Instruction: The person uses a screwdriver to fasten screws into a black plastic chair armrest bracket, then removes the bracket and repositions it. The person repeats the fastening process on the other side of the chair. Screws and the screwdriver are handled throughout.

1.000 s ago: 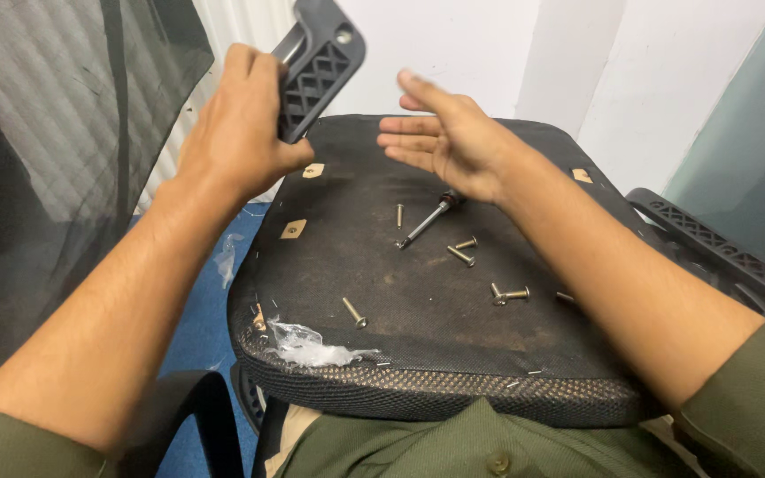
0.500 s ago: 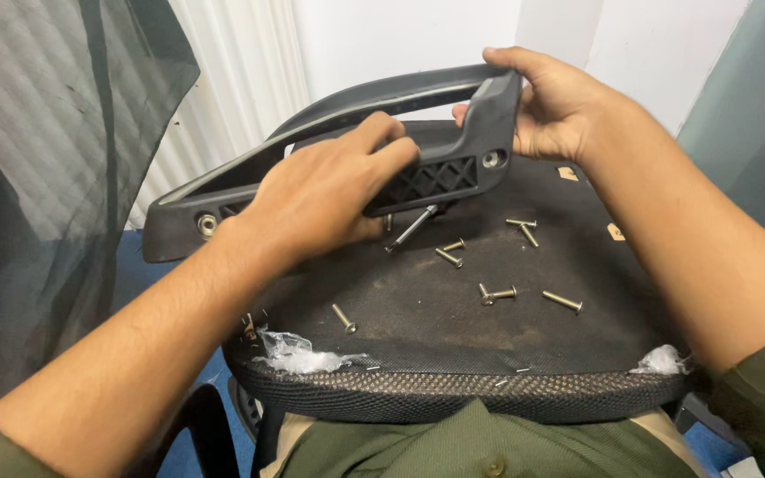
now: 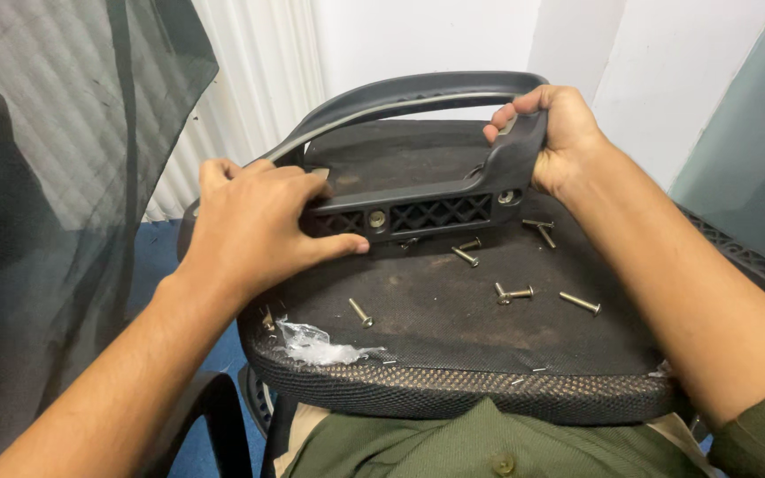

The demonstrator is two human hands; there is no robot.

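My left hand (image 3: 254, 226) has its fingers (image 3: 312, 190) laid over the left end of the black plastic armrest (image 3: 431, 190), thumb stretched along its lower edge, pressing on it more than clamping it. My right hand (image 3: 560, 133) has its fingers clenched around the right corner of that armrest, where the flat mounting bar turns up into the curved loop. The armrest lies across the far half of the upturned seat base (image 3: 453, 327), its loop arching toward the far edge and its lattice-ribbed bar facing me, with a round bolt hole near each end of the bar. The plastic is dark grey-black and dusty. The seat base is a black, scuffed board resting on my lap, with woven mesh fabric wrapped around its near edge. Loose silver screws (image 3: 511, 292) lie scattered on it: several just under the bar, a pair near the middle, one (image 3: 580, 304) toward the right edge and one (image 3: 360, 312) toward the near left. A scrap of clear plastic wrap (image 3: 312, 343) sits crumpled at the near left corner. A small tan square sticker (image 3: 318, 173) shows just past my left fingers. A dark mesh chair back (image 3: 55, 177) stands at the left, and another black armrest (image 3: 737, 252) lies off the right edge.
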